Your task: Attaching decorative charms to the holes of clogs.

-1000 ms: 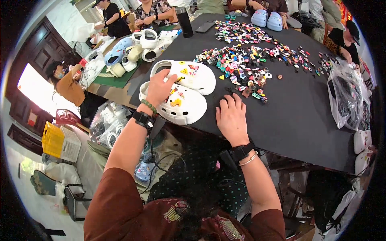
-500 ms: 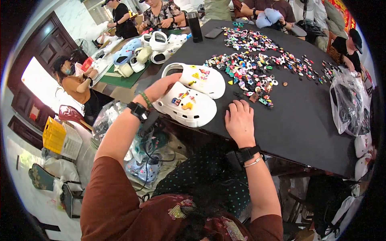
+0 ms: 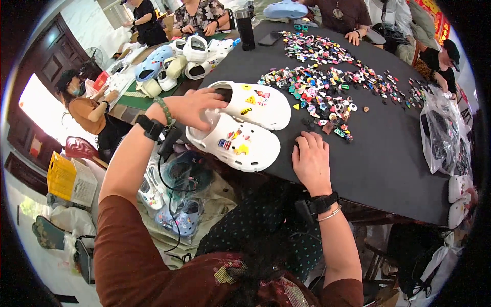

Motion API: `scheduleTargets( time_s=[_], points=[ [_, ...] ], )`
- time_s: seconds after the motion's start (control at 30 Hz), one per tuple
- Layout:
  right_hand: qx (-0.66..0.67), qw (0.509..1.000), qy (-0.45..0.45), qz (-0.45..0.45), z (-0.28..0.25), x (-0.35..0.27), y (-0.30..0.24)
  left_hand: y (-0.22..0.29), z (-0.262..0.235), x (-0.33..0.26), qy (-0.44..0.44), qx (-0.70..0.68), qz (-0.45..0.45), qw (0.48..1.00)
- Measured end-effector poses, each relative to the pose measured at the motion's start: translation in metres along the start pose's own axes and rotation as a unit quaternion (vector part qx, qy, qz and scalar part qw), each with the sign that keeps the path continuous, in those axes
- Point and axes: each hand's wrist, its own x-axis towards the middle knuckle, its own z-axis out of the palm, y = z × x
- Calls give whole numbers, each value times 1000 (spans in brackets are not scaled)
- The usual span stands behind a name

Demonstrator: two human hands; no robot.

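Left hand (image 3: 190, 108) at 2 clogs (image 3: 240, 144), fingers spread, right hand (image 3: 313, 162) resting (fingers loose)

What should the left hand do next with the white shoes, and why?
Perhaps the left hand should close gently on the heel ends of the two white clogs: it is spread open by their foot openings, and they sit side by side on the black table. The right hand rests apart from them.
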Motion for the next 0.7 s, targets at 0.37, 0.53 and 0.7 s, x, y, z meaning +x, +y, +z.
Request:
scheduleTargets(
  time_s=[0.37, 0.53, 0.7],
  points=[
    [-1, 1000, -10, 7, -6, 1, -4, -13, -3, 15, -3, -99, 16, 995],
    [0, 1000, -12, 7, -6, 2, -4, -18, 17, 22, 17, -79, 29, 996],
    [-6, 1000, -16, 7, -7, 1, -4, -19, 37, 15, 157, -132, 41, 978]
  ],
)
